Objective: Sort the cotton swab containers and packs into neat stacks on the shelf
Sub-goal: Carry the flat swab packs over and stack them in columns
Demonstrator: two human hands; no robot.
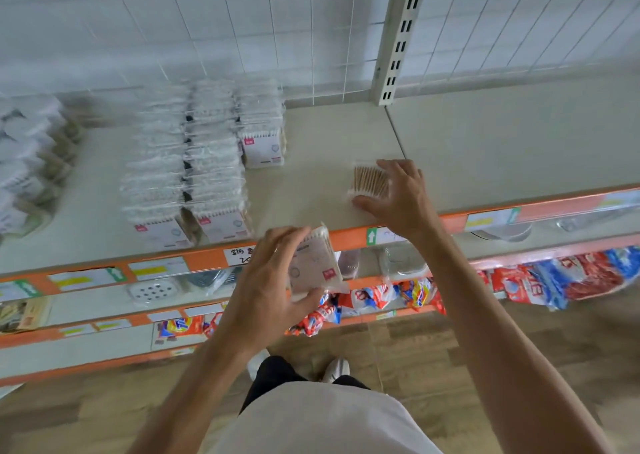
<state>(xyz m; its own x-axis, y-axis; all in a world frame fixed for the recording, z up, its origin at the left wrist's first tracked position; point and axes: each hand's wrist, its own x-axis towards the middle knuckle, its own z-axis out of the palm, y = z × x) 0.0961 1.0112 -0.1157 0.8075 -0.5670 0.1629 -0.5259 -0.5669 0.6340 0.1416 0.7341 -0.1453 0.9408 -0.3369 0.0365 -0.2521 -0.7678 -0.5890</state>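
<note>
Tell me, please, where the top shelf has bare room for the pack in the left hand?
Bare shelf lies between the stacked packs and the loose pack under the right hand; more beyond the upright post. The shelf's left part is crowded.

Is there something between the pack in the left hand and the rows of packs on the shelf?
Nothing visible. The pack in the left hand is just before the shelf edge; bare shelf lies beside the rows.

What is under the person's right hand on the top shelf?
A clear pack of wooden-stick cotton swabs lies on the shelf under the right hand. The fingers cover its right part, so that side stays hidden.
</note>
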